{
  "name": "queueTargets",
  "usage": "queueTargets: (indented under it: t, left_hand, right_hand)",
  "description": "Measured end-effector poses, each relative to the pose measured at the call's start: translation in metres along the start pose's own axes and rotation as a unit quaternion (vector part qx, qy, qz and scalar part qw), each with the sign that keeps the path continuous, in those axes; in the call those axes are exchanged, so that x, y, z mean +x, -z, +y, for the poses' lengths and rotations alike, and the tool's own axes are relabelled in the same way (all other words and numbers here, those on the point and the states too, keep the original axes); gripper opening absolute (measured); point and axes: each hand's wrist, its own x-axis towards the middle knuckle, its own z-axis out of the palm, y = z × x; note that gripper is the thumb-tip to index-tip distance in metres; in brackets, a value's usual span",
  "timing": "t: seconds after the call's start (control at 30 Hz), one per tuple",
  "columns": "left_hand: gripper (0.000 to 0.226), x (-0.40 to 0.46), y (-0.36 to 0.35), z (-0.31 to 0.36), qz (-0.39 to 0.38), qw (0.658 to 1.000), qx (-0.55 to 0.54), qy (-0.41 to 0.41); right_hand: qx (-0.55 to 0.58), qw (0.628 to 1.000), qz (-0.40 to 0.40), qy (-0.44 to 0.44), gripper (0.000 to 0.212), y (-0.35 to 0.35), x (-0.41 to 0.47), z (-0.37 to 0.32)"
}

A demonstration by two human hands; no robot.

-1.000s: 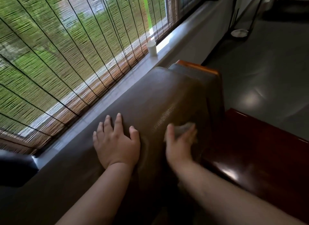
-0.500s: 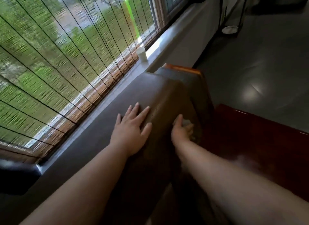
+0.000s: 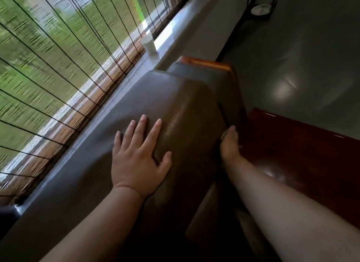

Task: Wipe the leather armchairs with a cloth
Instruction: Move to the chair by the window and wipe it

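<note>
The brown leather armchair backrest (image 3: 185, 109) runs up the middle of the view, with a wooden frame edge (image 3: 214, 64) at its far end. My left hand (image 3: 138, 160) lies flat on the top of the backrest, fingers spread and straight. My right hand (image 3: 230, 146) reaches down the backrest's right face. Only its thumb and the side of the hand show; the fingers are hidden behind the edge. A sliver of the pale cloth (image 3: 223, 134) shows by the thumb tip, held against the leather.
A bamboo blind (image 3: 58, 57) covers the window on the left. A white cup (image 3: 149, 45) stands on the grey sill (image 3: 175, 27). Glossy red-brown wood (image 3: 302, 154) lies to the right of the chair. Beyond is grey floor (image 3: 302, 66) with a round stand base (image 3: 261, 9).
My right hand slid with the cloth from the top of the backrest over to its right face, and the cloth is now almost hidden. My left hand moved further along the top.
</note>
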Motion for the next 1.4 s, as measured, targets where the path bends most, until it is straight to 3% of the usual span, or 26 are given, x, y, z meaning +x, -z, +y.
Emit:
queueTargets:
  t: [0.13, 0.27, 0.33, 0.37, 0.43, 0.5, 0.57, 0.7, 0.83, 0.93, 1.03, 1.13, 1.23, 1.33, 1.4]
  left_hand:
    - [0.082, -0.002, -0.006, 0.002, -0.009, 1.0, 0.0, -0.005]
    - [0.081, -0.001, -0.004, 0.003, -0.003, 1.0, -0.004, -0.005]
    - [0.081, -0.001, -0.003, 0.004, 0.006, 1.0, -0.01, -0.004]
    - [0.081, -0.001, -0.004, 0.003, 0.01, 1.0, -0.014, -0.003]
    - [0.081, -0.001, -0.005, 0.004, 0.013, 1.0, -0.016, -0.004]
    - [0.081, -0.002, -0.006, 0.002, 0.016, 1.0, -0.014, 0.0]
    - [0.08, -0.002, -0.007, 0.001, 0.015, 1.0, -0.011, -0.001]
    - [0.079, -0.002, -0.008, 0.002, 0.02, 1.0, -0.018, -0.002]
    - [0.071, -0.004, -0.007, 0.0, 0.021, 0.999, -0.037, -0.006]
    - [0.068, -0.002, -0.006, -0.002, 0.022, 0.999, -0.042, -0.006]
    - [0.067, -0.005, -0.009, -0.007, 0.009, 0.999, -0.046, -0.008]
    - [0.065, -0.005, -0.008, -0.005, 0.003, 0.998, -0.058, -0.011]
    - [0.064, 0.0, -0.005, -0.004, 0.015, 0.997, -0.071, -0.011]
    - [0.064, -0.001, -0.009, -0.005, 0.005, 0.998, -0.065, -0.012]
    - [0.063, -0.002, -0.012, -0.005, 0.008, 0.998, -0.065, -0.013]
  right_hand:
    - [0.015, 1.0, 0.021, -0.005, 0.062, -0.022, -0.031, 0.039]
    - [-0.014, 0.997, -0.067, -0.023, 0.075, -0.026, -0.09, 0.082]
    - [-0.015, 0.995, -0.096, -0.004, 0.053, -0.012, -0.058, 0.068]
    - [0.019, 0.998, -0.065, -0.017, 0.052, -0.01, -0.024, 0.067]
    - [0.003, 0.996, -0.004, -0.094, 0.078, 0.0, 0.012, 0.048]
    - [0.004, 0.992, 0.003, -0.13, 0.087, -0.005, -0.011, 0.024]
    - [-0.003, 0.998, -0.011, -0.06, 0.075, -0.024, -0.076, 0.018]
    - [-0.028, 0.993, -0.109, 0.047, 0.081, -0.046, -0.208, 0.032]
    - [-0.03, 0.99, -0.072, 0.113, 0.082, -0.02, -0.147, -0.033]
    - [-0.018, 0.993, -0.05, 0.106, 0.078, -0.014, -0.117, -0.07]
    - [-0.109, 0.947, -0.124, 0.275, 0.096, -0.031, -0.197, -0.023]
    - [-0.173, 0.905, -0.241, 0.305, 0.102, -0.019, -0.255, 0.026]
    - [-0.145, 0.93, -0.176, 0.29, 0.095, -0.016, -0.211, -0.003]
    - [-0.094, 0.974, -0.078, 0.188, 0.082, -0.024, -0.16, -0.052]
    - [-0.103, 0.975, -0.074, 0.185, 0.083, -0.031, -0.17, -0.046]
